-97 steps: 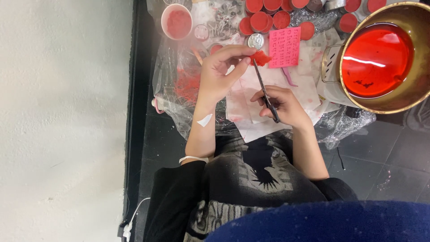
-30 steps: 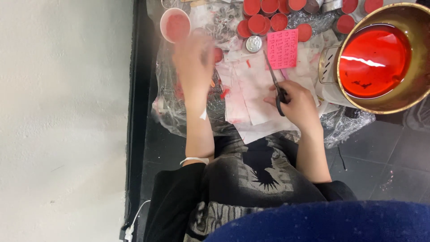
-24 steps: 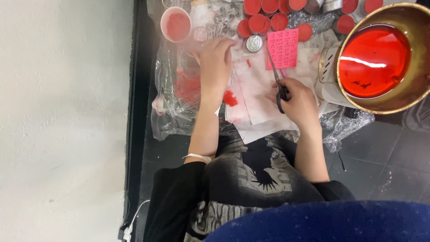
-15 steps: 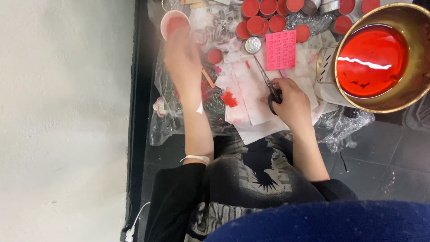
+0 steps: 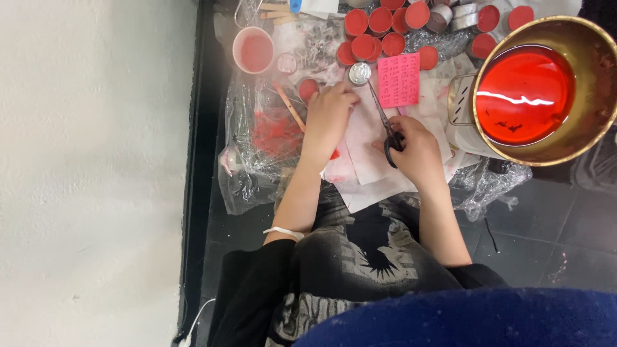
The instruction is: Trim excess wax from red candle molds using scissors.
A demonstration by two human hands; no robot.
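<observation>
My left hand [image 5: 329, 117] lies on the white paper [image 5: 360, 177], its fingertips closed against the near edge of a small silver tin [image 5: 359, 73]. My right hand [image 5: 419, 153] grips black-handled scissors [image 5: 384, 123] by the loops. The blades are shut and point up-left, and their tips reach the tin. A pink paper card [image 5: 398, 80] lies just right of the blades. Red smears mark the paper between my hands.
A large brass pot [image 5: 581, 138] of red liquid stands at the right. Several round tins filled with red [image 5: 379, 20] crowd the top. At the upper left are a pink cup [image 5: 253, 50], a wooden stick [image 5: 289, 106] and crumpled clear plastic [image 5: 247, 173]. Dark floor tiles lie below right.
My left hand has come back from the pink cup at the upper left to the silver tin. My right hand has stayed in place with the scissors, whose tips remain at the tin.
</observation>
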